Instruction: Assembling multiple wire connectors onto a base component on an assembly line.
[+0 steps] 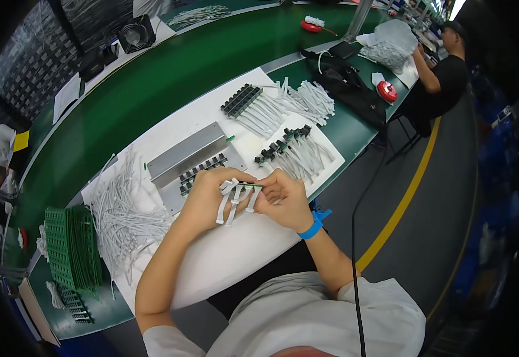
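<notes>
My left hand [207, 193] and my right hand [286, 202] meet over the near part of the white work surface. Between them they pinch a narrow green circuit board [251, 186], one hand at each end. Several short white ribbon cables [234, 203] hang from the board toward me; fingers partly cover it. A blue wrist strap [314, 226] circles my right wrist. Just beyond my left hand lies a bent metal fixture [189, 152] holding rows of black connectors [203, 169]. Beyond my right hand, a white tray [332, 162] carries cables with black connectors [283, 144].
Loose white cables [125, 217] pile up at left, beside stacked green board panels [69, 250]. Finished-looking cable sets [244, 104] lie at the back. A black bag [348, 86] rests at right. A black cord [355, 262] runs down past my right arm. A co-worker [447, 77] sits farther right.
</notes>
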The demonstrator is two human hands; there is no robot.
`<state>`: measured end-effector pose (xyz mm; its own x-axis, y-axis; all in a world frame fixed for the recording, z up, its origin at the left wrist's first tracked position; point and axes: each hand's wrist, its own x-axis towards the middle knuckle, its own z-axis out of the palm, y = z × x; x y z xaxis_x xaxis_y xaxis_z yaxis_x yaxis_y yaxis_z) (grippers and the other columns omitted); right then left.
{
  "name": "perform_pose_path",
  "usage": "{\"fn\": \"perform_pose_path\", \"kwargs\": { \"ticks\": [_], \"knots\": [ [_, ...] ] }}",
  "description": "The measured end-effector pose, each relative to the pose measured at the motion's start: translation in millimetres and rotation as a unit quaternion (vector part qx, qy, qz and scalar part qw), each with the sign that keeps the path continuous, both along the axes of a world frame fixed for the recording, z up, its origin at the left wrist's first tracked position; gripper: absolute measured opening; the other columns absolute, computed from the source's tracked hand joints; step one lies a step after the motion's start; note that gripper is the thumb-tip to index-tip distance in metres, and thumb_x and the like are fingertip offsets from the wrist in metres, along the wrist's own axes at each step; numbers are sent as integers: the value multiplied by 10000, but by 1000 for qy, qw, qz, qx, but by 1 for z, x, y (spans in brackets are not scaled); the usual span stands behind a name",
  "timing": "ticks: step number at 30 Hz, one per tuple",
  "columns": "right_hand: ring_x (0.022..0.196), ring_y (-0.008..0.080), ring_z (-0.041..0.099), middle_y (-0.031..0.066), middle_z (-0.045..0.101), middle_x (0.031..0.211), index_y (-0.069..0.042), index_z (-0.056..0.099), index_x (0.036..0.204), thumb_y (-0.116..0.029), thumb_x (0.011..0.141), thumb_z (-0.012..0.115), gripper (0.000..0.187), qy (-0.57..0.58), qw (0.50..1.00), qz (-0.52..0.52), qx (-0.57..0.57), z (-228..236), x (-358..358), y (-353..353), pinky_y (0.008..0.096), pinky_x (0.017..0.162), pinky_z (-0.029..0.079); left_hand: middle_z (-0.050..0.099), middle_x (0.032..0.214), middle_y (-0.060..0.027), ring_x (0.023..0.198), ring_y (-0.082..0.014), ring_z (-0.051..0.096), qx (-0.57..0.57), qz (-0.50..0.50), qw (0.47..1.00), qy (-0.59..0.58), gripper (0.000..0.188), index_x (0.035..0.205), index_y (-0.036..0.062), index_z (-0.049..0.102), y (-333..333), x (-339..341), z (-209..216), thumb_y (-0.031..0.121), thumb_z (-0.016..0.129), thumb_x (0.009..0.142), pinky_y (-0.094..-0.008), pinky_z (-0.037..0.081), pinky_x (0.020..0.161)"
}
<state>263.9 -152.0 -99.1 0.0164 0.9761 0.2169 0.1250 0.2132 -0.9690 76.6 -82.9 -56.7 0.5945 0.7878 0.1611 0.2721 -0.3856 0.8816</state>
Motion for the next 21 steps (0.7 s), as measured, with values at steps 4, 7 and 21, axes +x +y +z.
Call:
{"fn": "perform_pose_path", "kwargs": {
  "ticks": [4, 7, 21],
  "knots": [
    [677, 150, 736, 92, 711, 727, 42, 587, 951, 50, 825, 705, 173, 9, 1000, -15, 6, -7, 0, -1, 243, 607, 586, 750, 982, -135, 892, -194, 709, -53, 3, 999, -4, 302, 1019, 2, 756, 0, 0, -1, 53, 836, 732, -314, 547, 798],
    [634, 137, 729, 81, 710, 686, 31, 599, 942, 22, 819, 743, 190, -18, 997, -53, 59, -15, -4, -9, 246, 599, 584, 748, 992, -149, 904, -281, 707, 96, -17, 995, 18, 310, 1005, 1, 750, -6, 2, 3, 13, 797, 699, -354, 550, 817],
    [803, 140, 648, 98, 654, 962, -20, 716, 997, 80, 804, 675, 221, -183, 968, -83, 152, 27, 51, 21, 251, 640, 513, 715, 949, -134, 823, -221, 678, 92, 130, 987, -15, 273, 1052, -1, 718, 11, -17, 17, -51, 694, 785, -294, 526, 763]
  ]
}}
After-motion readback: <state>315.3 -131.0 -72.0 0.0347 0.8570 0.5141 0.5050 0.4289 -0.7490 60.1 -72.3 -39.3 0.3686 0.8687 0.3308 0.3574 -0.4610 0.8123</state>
